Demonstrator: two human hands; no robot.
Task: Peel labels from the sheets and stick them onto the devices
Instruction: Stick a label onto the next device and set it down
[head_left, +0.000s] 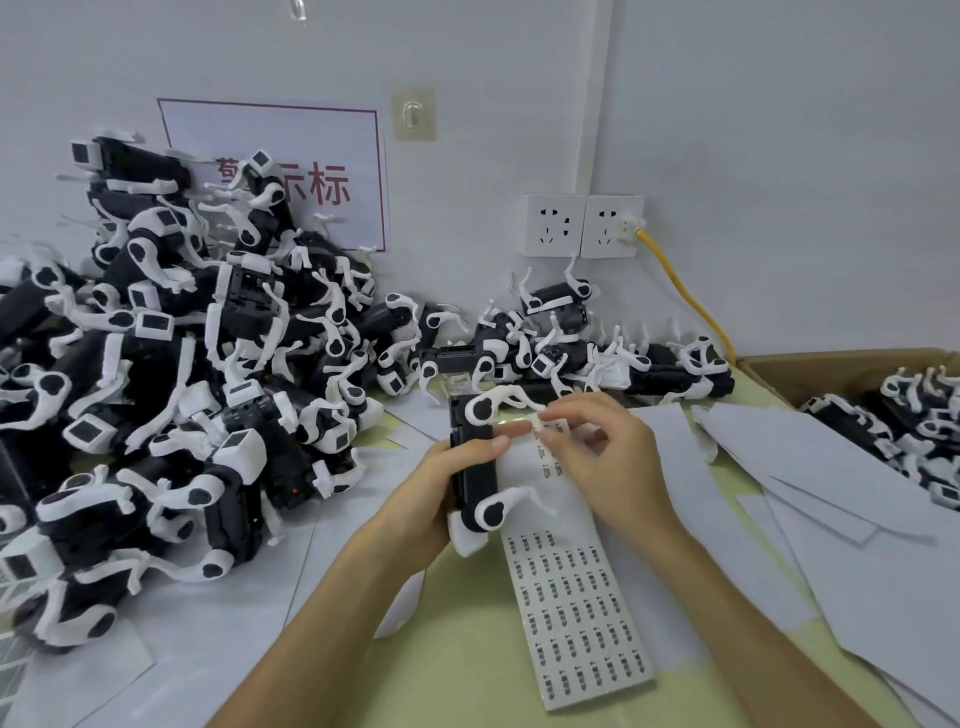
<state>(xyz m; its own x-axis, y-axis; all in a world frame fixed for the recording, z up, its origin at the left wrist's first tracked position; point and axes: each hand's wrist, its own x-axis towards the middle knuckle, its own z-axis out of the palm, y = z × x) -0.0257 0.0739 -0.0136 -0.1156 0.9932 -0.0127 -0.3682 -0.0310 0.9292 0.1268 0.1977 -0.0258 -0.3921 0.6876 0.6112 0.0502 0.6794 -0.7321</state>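
Your left hand (436, 488) is wrapped round the device (475, 480); right hand (602, 460), at its 3 o'clock, pinches a label (544, 422).

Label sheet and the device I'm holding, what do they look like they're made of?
Label sheet: probably thin paper, white with printed rows; it bends upward under the right hand, which pinches a label. Device in the left hand: apparently hard plastic, matte black body with smooth white moulded parts.

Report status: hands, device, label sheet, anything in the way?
Left hand grips black-and-white device. Right hand pinches label at top of label sheet, beside device. Device pile left, backing sheets right; neither in the way.
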